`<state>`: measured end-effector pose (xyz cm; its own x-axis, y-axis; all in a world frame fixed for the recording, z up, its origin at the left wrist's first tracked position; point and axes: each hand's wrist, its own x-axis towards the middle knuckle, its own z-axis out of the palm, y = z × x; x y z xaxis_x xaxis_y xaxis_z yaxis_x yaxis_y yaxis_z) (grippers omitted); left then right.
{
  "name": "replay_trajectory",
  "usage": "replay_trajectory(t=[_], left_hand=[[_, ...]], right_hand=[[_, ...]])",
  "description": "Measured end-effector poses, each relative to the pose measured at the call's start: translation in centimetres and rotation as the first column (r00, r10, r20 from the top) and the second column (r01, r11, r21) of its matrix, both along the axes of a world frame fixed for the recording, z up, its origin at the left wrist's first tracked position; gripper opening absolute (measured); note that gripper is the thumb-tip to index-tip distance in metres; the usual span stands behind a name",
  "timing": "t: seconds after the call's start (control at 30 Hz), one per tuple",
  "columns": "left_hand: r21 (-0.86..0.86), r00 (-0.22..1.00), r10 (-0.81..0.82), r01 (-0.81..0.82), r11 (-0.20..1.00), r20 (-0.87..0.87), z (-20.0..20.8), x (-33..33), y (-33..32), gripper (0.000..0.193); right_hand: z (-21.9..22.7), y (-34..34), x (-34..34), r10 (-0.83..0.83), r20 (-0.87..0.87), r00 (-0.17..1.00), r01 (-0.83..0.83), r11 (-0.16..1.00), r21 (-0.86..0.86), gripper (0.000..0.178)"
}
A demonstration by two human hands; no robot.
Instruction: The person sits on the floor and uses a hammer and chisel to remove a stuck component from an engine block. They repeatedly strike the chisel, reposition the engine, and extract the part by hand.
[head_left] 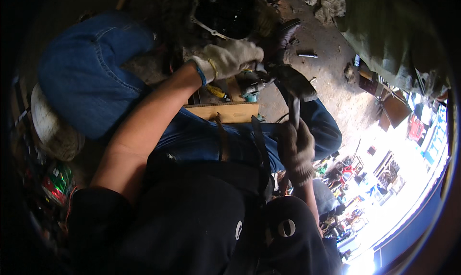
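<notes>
My left hand (230,59), in a pale knit work glove, reaches ahead over the middle of the floor. Its fingers are closed round a small metal piece (260,67), mostly covered by the glove, so its kind does not show. My right hand (296,150), gloved too, grips a hammer (294,110) by its handle, with the blurred dark head just right of my left hand. Between my legs stands a wooden box (225,112). A yellow-handled tool (217,91) and a teal-and-metal part (251,96) show behind its near board.
A dark metal housing (214,33) with a bolt-holed rim sits ahead. A short metal rod (307,55) lies on the dirty floor, near a crumpled cloth (331,5). At the right are scattered tools and parts (355,176); at the left, a stained white rounded object (54,126).
</notes>
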<state>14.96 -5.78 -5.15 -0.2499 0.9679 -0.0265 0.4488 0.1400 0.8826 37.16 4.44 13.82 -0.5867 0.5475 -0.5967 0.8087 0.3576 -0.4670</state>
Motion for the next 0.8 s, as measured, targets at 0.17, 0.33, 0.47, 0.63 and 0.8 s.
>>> replay_trajectory(t=[0.17, 0.33, 0.47, 0.63, 0.8], left_hand=[[-0.087, 0.991, -0.038, 0.027, 0.996, -0.127, 0.0, 1.0, 0.1, 0.021], [-0.142, 0.972, -0.149, 0.124, 0.982, -0.182, 2.0, 3.0, 0.6, 0.013], [-0.046, 0.992, -0.110, 0.107, 0.993, -0.062, 3.4, 4.4, -0.7, 0.026], [-0.102, 0.981, -0.160, 0.149, 0.984, -0.109, 3.9, 4.1, -0.7, 0.026], [-0.077, 0.984, -0.119, 0.110, 0.991, -0.131, 3.9, 3.8, -0.7, 0.029]], right_hand=[[-0.9, 0.3, 0.4, -0.487, -0.352, 0.799, 0.318, 0.839, -0.441, 0.023], [0.5, 1.4, 1.2, -0.094, -0.441, 0.892, 0.068, 0.995, -0.074, 0.038], [-0.4, 0.5, 3.0, -0.438, -0.191, 0.878, 0.361, 0.870, -0.337, 0.043], [-1.4, -1.5, 5.2, -0.432, -0.061, 0.900, 0.386, 0.854, -0.349, 0.049], [-1.9, -1.7, 5.7, -0.357, -0.026, 0.934, 0.336, 0.899, -0.280, 0.052]])
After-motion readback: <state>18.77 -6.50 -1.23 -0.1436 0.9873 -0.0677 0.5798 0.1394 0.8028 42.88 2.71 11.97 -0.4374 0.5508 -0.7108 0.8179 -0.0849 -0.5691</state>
